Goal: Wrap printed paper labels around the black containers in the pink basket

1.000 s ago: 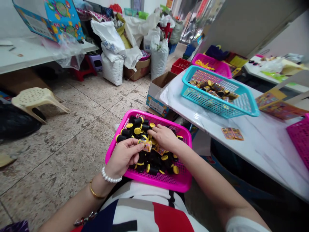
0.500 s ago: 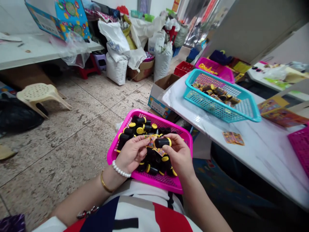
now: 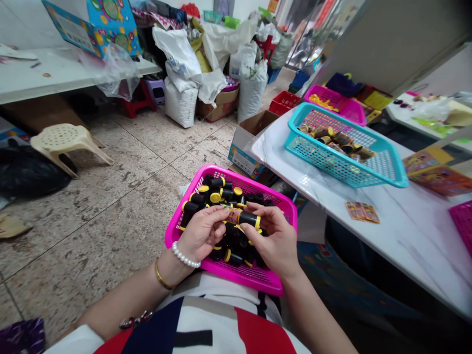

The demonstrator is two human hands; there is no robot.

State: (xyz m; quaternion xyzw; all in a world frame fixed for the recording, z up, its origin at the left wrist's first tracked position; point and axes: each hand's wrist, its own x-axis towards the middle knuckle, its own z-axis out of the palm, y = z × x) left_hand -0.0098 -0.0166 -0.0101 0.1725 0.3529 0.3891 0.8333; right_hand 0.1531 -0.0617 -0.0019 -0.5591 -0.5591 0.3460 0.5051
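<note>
Head view: a label (image 3: 233, 215) is pinched between thumb and fingers of the left hand (image 3: 204, 233). A bottle (image 3: 248, 219) is gripped in the fingertips of the right hand (image 3: 275, 241), its yellow cap to the right, its black end at the label; whether it is inserted cannot be told. Both are held above a pink basket (image 3: 239, 281) of loose bottles (image 3: 233, 257). Beyond, flat labels (image 3: 362, 212) and a blue basket (image 3: 354, 178) are borne by the worktop (image 3: 409, 241).

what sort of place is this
Possibly a small workshop or packing room: a pink basket of yellow-capped black containers, a turquoise basket of patterned ones on the table, and bulging white sacks standing behind.
</note>
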